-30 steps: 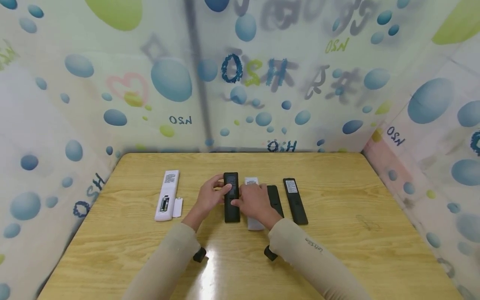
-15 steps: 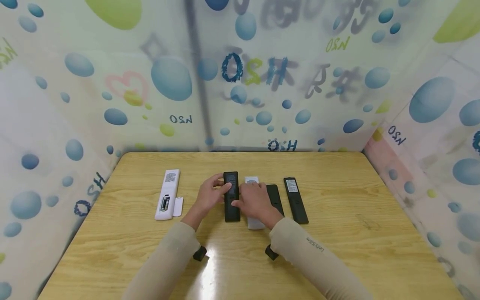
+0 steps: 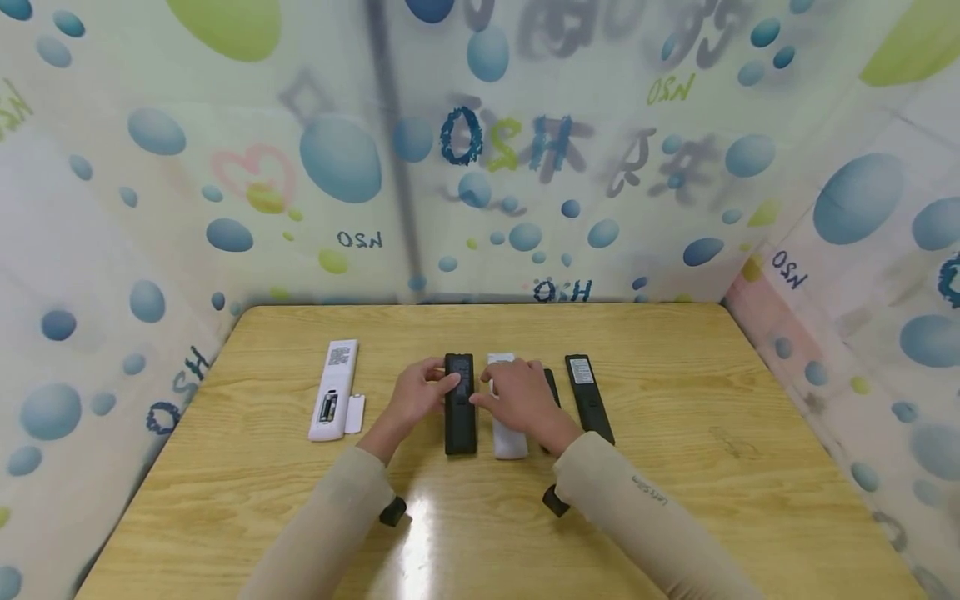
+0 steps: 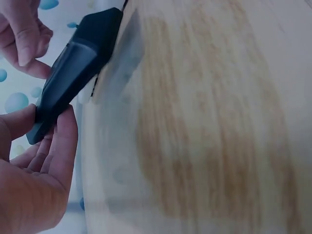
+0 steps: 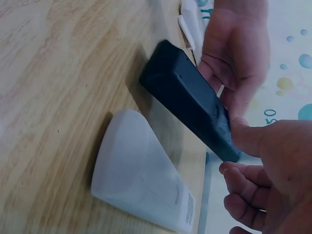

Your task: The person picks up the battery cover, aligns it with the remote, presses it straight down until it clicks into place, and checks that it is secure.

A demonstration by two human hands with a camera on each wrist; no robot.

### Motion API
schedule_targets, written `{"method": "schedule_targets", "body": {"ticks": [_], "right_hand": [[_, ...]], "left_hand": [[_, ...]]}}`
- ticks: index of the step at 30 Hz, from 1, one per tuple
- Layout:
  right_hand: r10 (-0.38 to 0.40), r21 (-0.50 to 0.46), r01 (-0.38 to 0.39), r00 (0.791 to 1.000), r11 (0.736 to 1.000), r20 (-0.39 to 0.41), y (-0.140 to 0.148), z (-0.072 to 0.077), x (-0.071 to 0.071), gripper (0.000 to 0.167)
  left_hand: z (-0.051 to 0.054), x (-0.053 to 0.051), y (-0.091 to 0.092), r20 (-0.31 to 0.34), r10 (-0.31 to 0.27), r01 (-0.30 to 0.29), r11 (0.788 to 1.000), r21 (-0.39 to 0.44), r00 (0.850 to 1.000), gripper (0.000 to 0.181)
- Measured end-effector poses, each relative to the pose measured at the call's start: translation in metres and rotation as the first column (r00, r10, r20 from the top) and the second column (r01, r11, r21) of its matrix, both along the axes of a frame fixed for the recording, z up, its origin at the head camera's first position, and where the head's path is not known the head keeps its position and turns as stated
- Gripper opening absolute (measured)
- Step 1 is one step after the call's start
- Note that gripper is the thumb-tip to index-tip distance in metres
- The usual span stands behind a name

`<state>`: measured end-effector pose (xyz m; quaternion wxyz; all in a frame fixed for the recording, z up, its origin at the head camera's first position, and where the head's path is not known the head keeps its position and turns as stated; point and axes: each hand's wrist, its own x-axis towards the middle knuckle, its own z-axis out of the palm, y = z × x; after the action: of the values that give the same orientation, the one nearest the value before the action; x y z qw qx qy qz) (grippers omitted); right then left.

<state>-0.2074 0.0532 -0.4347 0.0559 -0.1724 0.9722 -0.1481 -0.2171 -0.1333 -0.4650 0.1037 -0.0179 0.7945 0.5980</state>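
Note:
In the head view, a black remote control (image 3: 461, 433) lies lengthwise between both hands, its labelled back facing up. My left hand (image 3: 422, 390) grips its far part from the left, thumb on top; the left wrist view shows the fingers (image 4: 63, 141) beneath the tilted remote, which is lifted off the table at its far end or wholly; I cannot tell which. Beside it, my right hand (image 3: 519, 398) has its thumb (image 5: 251, 139) at the remote's side, with the other fingers loosely bent and apart from it. A white remote control (image 3: 510, 442) lies under the right hand.
At left lies another white remote control (image 3: 334, 375), its battery compartment uncovered with batteries inside; its white battery cover (image 3: 355, 414) lies next to it. To the right are a partly hidden black remote (image 3: 551, 385) and a labelled black remote (image 3: 592, 408). All rest on a wooden table (image 3: 675, 500).
The black remote in my left hand has shifted slightly towards me. My right hand has moved a little to the right and its fingers have lifted, covering more of the black remote behind it.

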Motion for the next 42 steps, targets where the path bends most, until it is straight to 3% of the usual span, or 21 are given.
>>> {"method": "schedule_targets", "body": {"ticks": [5, 11, 19, 23, 30, 34, 38, 42], "right_hand": [[-0.010, -0.015, 0.010, 1.000, 1.000, 0.003, 0.006, 0.002, -0.002, 0.044], [-0.003, -0.020, 0.003, 1.000, 1.000, 0.005, 0.009, 0.000, -0.002, 0.043], [-0.007, -0.030, 0.007, 1.000, 1.000, -0.007, 0.011, -0.001, -0.002, 0.039], [-0.013, -0.031, 0.013, 1.000, 0.999, -0.003, 0.012, -0.003, -0.002, 0.038], [-0.011, -0.020, 0.011, 1.000, 1.000, 0.000, 0.013, -0.004, -0.003, 0.038], [-0.013, -0.025, 0.013, 1.000, 1.000, -0.002, 0.013, -0.005, -0.003, 0.038], [-0.018, -0.027, 0.018, 1.000, 0.999, 0.001, 0.014, -0.006, -0.002, 0.038], [-0.026, -0.031, 0.026, 1.000, 0.999, 0.004, 0.014, -0.006, -0.001, 0.038]], "left_hand": [[-0.007, -0.001, 0.003, 0.006, -0.009, 0.009, 0.998, -0.062, 1.000, 0.043], [-0.018, 0.000, 0.005, -0.026, 0.024, -0.028, 0.986, -0.164, 0.999, 0.045], [-0.020, 0.003, 0.007, -0.075, 0.055, -0.072, 0.966, -0.250, 0.996, 0.045], [-0.021, 0.003, 0.009, -0.119, 0.057, -0.093, 0.941, -0.326, 0.991, 0.047], [-0.019, 0.005, 0.010, -0.211, 0.042, -0.136, 0.879, -0.456, 0.977, 0.044], [-0.018, 0.006, 0.011, -0.214, 0.045, -0.149, 0.854, -0.499, 0.976, 0.044], [-0.018, 0.006, 0.012, -0.208, 0.050, -0.154, 0.837, -0.525, 0.977, 0.042], [-0.017, 0.005, 0.011, -0.213, 0.038, -0.148, 0.834, -0.531, 0.976, 0.040]]}}
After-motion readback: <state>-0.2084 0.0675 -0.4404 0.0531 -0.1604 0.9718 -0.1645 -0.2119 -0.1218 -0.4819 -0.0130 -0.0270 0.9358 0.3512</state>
